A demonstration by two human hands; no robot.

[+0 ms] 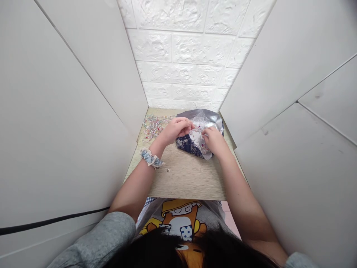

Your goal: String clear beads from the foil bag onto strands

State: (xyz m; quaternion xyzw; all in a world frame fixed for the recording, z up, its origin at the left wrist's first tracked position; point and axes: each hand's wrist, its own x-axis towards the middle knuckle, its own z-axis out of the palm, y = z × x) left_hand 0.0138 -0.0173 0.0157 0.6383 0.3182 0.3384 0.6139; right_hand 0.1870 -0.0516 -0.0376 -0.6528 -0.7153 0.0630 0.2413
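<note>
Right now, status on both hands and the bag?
Grip unclear: left hand and right hand both on beaded piece. Piece lies on foil bag. Pile of loose beads beside left hand.

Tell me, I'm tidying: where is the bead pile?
Head view: the bead pile lies at the table's far left corner, just left of the left hand.

Both forearms reach forward; left grip pinched closed, right grip curled alongside.

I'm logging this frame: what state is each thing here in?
left hand, fingers curled at the patterned cloth, grip unclear
right hand, fingers on the cloth
patterned cloth, lying on the table, partly covered
foil bag, crumpled, behind the hands
beads, loose, scattered rear left
scrunchie, on left wrist
</note>
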